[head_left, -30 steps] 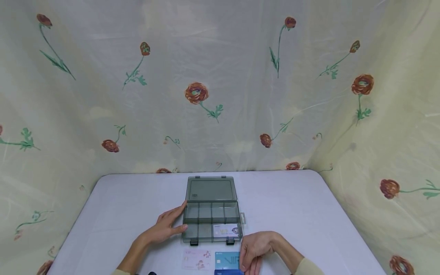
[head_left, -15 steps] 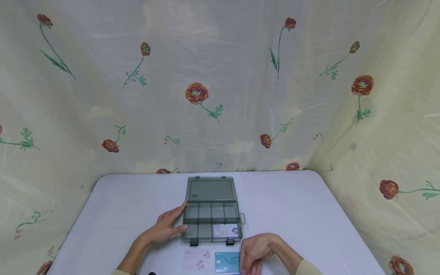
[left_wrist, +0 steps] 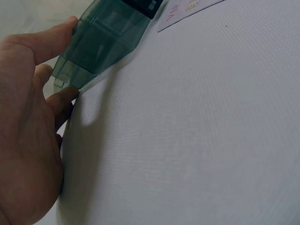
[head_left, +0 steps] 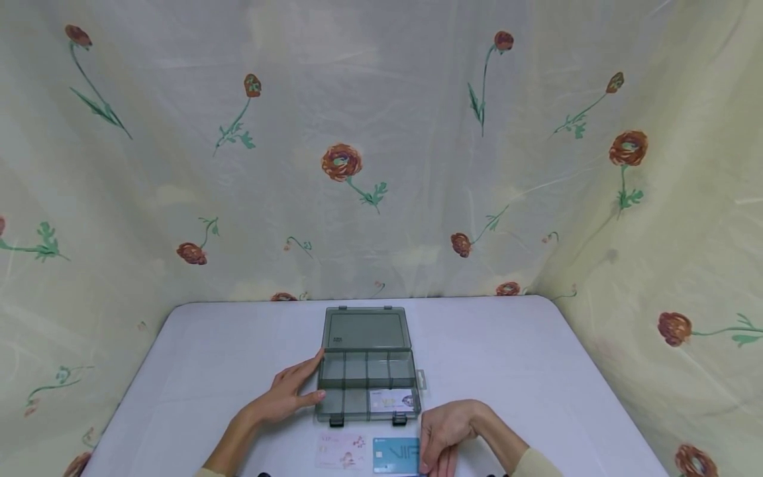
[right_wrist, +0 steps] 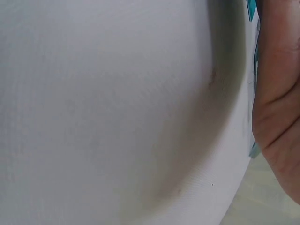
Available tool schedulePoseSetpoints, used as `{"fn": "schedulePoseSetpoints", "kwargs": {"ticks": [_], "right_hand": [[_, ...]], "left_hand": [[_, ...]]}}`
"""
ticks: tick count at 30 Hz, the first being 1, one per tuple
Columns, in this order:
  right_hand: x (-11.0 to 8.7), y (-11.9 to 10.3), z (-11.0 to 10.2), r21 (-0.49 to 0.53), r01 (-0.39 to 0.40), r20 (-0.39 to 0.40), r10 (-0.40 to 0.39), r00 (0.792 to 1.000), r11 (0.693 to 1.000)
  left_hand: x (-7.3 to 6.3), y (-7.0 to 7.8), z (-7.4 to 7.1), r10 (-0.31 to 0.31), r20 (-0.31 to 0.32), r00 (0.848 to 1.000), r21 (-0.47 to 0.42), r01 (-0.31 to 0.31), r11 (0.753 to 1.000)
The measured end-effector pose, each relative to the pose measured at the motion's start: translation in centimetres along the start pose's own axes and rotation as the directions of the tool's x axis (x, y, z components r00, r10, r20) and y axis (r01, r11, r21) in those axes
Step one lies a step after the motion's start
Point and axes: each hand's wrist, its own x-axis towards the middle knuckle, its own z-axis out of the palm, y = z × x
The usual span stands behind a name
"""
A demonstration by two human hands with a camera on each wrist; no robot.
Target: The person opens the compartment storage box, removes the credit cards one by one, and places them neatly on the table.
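Observation:
On the table lies a translucent grey-green compartment box, its lid swung back. My left hand rests along the box's left side, fingers fairly straight; in the left wrist view its fingertips touch the box's wall. A white VIP card sits in the front right compartment. In front of the box lie a pink VIP card and a teal VIP card. My right hand, fingers curled, covers the teal card's right edge and pinches a blue card, of which only a sliver shows at the bottom edge of view.
A white-covered table extends to both sides of the box. Floral curtains hang behind and beside it. A small dark round object shows at the lower edge near my left forearm.
The blue card has slid toward me, nearly out of view, uncovering the teal card's lower part. My right hand shifts slightly right. The left hand and box stay still.

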Motion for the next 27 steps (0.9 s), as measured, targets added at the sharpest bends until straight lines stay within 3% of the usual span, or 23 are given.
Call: {"fn": "schedulePoseSetpoints", "kwargs": {"ticks": [15, 27], "right_hand": [[0.3, 0.6, 0.0, 0.046, 0.031, 0.034, -0.032, 0.999, 0.998], [0.2, 1.3, -0.8, 0.102, 0.039, 0.14, -0.053, 0.989, 0.994]], "left_hand": [[0.0, 0.0, 0.0, 0.007, 0.001, 1.0, -0.006, -0.007, 1.0], [0.0, -0.1, 0.0, 0.008, -0.005, 1.0, -0.005, -0.008, 1.0]]}}
